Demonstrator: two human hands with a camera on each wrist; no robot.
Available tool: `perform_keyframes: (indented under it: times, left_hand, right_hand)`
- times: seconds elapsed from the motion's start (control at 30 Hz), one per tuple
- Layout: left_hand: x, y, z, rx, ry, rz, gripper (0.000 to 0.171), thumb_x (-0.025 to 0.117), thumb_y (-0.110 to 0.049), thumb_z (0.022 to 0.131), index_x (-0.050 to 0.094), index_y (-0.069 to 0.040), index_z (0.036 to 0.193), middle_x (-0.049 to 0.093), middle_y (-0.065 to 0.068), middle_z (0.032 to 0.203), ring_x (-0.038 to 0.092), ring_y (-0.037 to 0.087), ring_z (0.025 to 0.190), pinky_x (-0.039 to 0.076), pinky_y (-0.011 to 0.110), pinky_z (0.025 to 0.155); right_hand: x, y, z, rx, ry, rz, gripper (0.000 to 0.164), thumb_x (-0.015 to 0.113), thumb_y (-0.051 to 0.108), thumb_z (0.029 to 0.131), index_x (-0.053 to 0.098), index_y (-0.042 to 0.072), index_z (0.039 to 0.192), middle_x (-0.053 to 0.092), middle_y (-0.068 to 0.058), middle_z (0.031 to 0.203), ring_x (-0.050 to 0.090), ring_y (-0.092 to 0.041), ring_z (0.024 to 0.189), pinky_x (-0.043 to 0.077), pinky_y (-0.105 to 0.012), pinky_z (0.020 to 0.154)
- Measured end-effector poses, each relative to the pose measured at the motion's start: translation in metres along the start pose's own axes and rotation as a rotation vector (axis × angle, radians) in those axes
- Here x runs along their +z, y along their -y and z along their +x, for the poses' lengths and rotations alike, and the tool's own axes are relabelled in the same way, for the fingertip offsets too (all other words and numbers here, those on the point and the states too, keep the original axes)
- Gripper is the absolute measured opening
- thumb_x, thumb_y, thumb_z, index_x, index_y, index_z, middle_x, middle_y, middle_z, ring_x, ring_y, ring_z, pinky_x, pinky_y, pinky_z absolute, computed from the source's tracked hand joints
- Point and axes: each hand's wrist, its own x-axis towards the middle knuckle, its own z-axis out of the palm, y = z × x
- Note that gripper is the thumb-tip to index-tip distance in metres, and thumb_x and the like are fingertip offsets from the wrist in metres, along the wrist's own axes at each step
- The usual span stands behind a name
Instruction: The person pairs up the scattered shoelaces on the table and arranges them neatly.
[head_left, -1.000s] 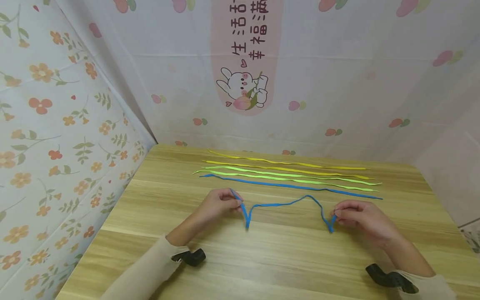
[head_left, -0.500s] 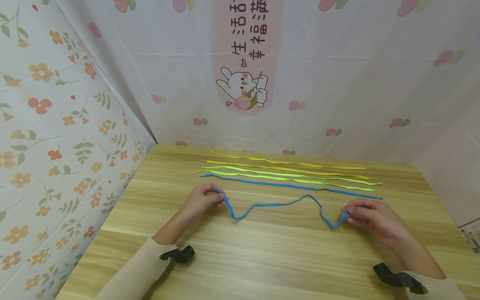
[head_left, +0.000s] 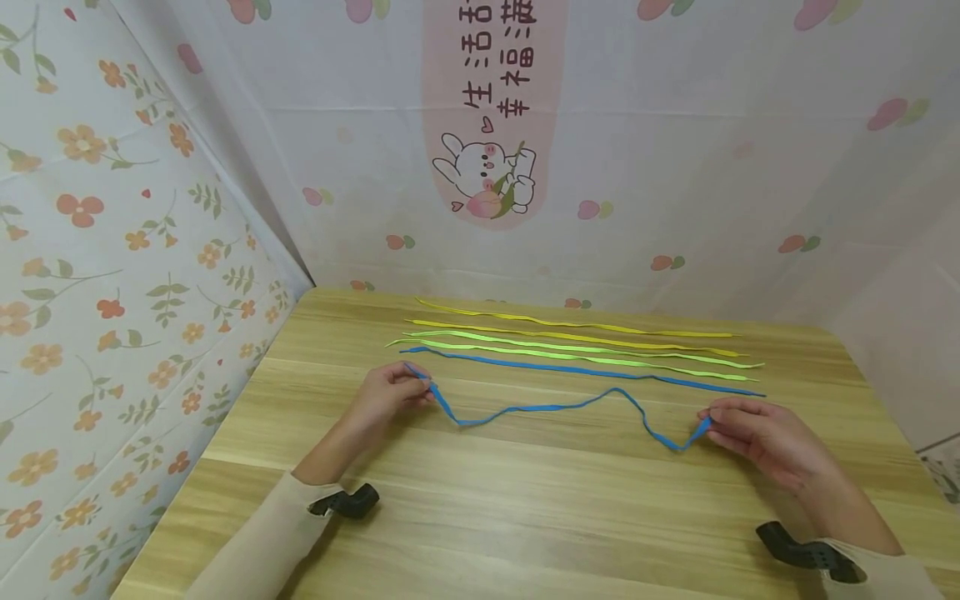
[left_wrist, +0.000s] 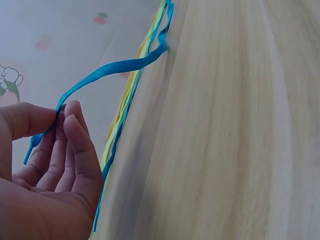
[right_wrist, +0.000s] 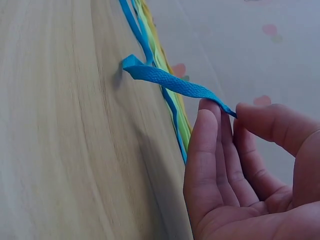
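Observation:
A flat blue shoelace point(head_left: 540, 408) stretches in a wavy line between my two hands, its middle lying on the table. My left hand point(head_left: 392, 388) pinches it close to one end between thumb and fingertips; in the left wrist view a short tip point(left_wrist: 29, 151) pokes out past the thumb. At the other end, my right hand point(head_left: 767, 435) pinches the lace with thumb and fingers, and the woven band point(right_wrist: 172, 81) rises from the tabletop to the fingertips. Just beyond it lies a second blue shoelace point(head_left: 555, 367), nearly straight.
Behind the second blue lace, two lime-green shoelaces point(head_left: 570, 356) and two yellow shoelaces point(head_left: 585, 327) lie in roughly parallel rows on the wooden table point(head_left: 510, 517). A patterned white curtain point(head_left: 660, 167) hangs along the back edge, and a flowered cloth point(head_left: 112, 275) at the left.
My hands have moved apart, the left leftward and slightly away from me, the right to the right. The held lace's folded-back ends have opened out, and its middle has stayed in place.

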Motion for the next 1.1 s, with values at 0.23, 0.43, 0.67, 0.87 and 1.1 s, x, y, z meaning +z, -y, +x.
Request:
perform_keyframes:
  times: [0.23,0.43,0.67,0.87,1.1]
  left_hand:
    - [-0.008,0.001,0.001,0.003,-0.012,-0.001,0.003,0.065,0.006,0.105,0.068,0.006,0.107,0.078,0.005,0.094,0.076,0.013,0.086,0.062,0.027,0.082]
    - [-0.012,0.001,0.002,-0.014,-0.034,0.014,0.003,0.065,0.003,0.107,0.068,0.003,0.105,0.078,0.004,0.095,0.075,0.014,0.088,0.061,0.027,0.083]
    - [-0.017,0.003,0.006,-0.006,-0.042,0.02,0.006,0.066,0.002,0.107,0.069,0.001,0.101,0.077,0.004,0.095,0.075,0.015,0.089,0.061,0.028,0.083]
    - [-0.022,0.004,0.008,0.008,-0.052,0.006,0.007,0.066,0.002,0.107,0.07,0.003,0.102,0.076,0.003,0.095,0.076,0.013,0.089,0.061,0.027,0.084]
    - [-0.026,0.003,0.008,0.01,-0.075,-0.013,0.005,0.066,0.002,0.106,0.069,0.006,0.107,0.077,0.002,0.091,0.075,0.011,0.086,0.061,0.025,0.081]
  right_hand:
    - [-0.007,0.001,-0.003,0.007,-0.052,0.03,0.04,0.043,-0.013,0.113,0.081,0.0,0.113,0.082,-0.013,0.112,0.08,-0.02,0.103,0.063,-0.033,0.092]
    - [-0.015,0.001,-0.004,0.004,-0.047,0.052,0.042,0.041,-0.012,0.114,0.081,0.0,0.114,0.081,-0.013,0.112,0.08,-0.02,0.104,0.063,-0.033,0.093]
    - [-0.022,0.0,-0.006,-0.01,-0.051,0.116,0.044,0.039,-0.011,0.114,0.082,0.0,0.112,0.082,-0.015,0.112,0.08,-0.022,0.104,0.063,-0.034,0.092]
    - [-0.029,-0.001,-0.009,-0.032,-0.03,0.174,0.045,0.037,-0.012,0.114,0.081,-0.004,0.114,0.081,-0.016,0.113,0.08,-0.023,0.105,0.063,-0.035,0.094]
    - [-0.037,0.0,-0.012,-0.041,-0.015,0.239,0.047,0.033,-0.011,0.115,0.08,-0.007,0.114,0.081,-0.018,0.114,0.08,-0.025,0.107,0.062,-0.036,0.095]
